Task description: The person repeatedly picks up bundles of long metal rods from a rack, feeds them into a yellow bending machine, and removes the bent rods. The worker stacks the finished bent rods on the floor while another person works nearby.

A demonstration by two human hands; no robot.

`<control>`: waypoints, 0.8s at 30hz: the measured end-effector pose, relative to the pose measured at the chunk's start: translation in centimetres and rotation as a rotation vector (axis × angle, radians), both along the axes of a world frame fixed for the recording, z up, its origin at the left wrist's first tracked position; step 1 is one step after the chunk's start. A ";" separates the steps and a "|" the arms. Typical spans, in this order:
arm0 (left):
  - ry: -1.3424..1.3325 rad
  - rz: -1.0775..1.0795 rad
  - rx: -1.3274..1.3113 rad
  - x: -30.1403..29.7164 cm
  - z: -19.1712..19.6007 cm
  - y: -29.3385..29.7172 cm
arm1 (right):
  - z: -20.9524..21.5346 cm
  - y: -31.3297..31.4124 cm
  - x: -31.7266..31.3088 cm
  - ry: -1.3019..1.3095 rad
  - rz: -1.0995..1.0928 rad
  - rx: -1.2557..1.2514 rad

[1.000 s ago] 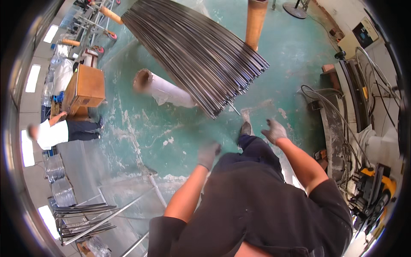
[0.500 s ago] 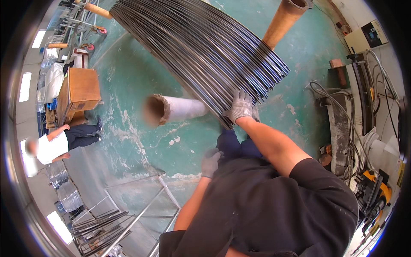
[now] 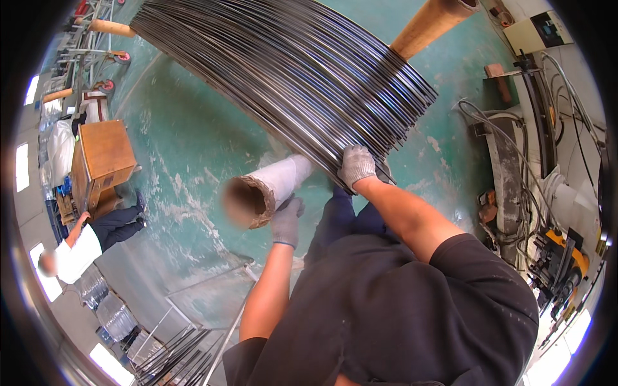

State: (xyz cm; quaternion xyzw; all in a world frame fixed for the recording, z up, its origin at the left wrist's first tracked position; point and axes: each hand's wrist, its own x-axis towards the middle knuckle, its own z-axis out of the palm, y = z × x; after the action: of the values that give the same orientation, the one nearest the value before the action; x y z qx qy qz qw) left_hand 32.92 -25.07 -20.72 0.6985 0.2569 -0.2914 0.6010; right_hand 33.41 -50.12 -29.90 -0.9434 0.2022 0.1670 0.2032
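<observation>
A wide layer of long, dark metal tubes slants from the far left toward me, its near ends uneven. My right hand, in a grey knit glove, has its fingers curled over tubes at the near corner of the layer. Below the layer, a thick cardboard tube wrapped in white points its ragged hollow end to the left. Close beside that tube is my gloved left hand, its fingers loosely apart and nothing seen in them. Whether it touches the tube cannot be told.
Another brown tube support stands under the layer at far right. A wooden cabinet and a person in a white shirt are at left. Cables and machinery line the right. A metal frame with thin rods stands lower left.
My left hand has moved forward and left, from beside my leg to the white-wrapped tube. My right hand's fingers, stretched over the tubes before, are now curled. The view has shifted slightly.
</observation>
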 end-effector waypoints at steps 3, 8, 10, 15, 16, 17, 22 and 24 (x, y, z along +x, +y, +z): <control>-0.019 -0.092 -0.070 -0.3 -1.6 -0.6 | 0.5 0.2 1.0 0.124 -0.011 0.079; 0.071 -0.156 -0.063 -1.1 0.2 -2.8 | 1.0 -1.4 1.5 0.212 0.002 0.196; 0.077 -0.168 -0.047 -1.5 -0.5 -2.6 | 4.3 -2.5 2.6 0.306 0.016 0.232; 0.036 -0.162 -0.062 -1.0 0.2 -2.7 | 7.0 -5.2 3.9 0.342 0.076 0.283; 0.034 -0.166 -0.066 -0.7 0.3 -2.8 | 7.5 -5.5 3.9 0.326 0.097 0.284; 0.032 -0.170 -0.069 -0.3 0.4 -3.0 | 7.8 -5.9 3.8 0.310 0.119 0.284; 0.033 -0.171 -0.088 0.3 -0.3 -4.1 | 8.2 -7.7 3.3 0.349 -0.247 0.896; -0.030 -0.209 -0.061 0.0 -1.1 -4.7 | 8.8 -8.1 3.0 0.342 -0.344 1.106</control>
State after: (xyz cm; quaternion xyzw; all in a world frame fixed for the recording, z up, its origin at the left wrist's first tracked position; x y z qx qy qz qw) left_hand 32.92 -29.74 -21.82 0.7071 0.1647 -0.3496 0.5922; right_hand 36.40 -58.25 -21.10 -0.6113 0.2648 0.3616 0.6522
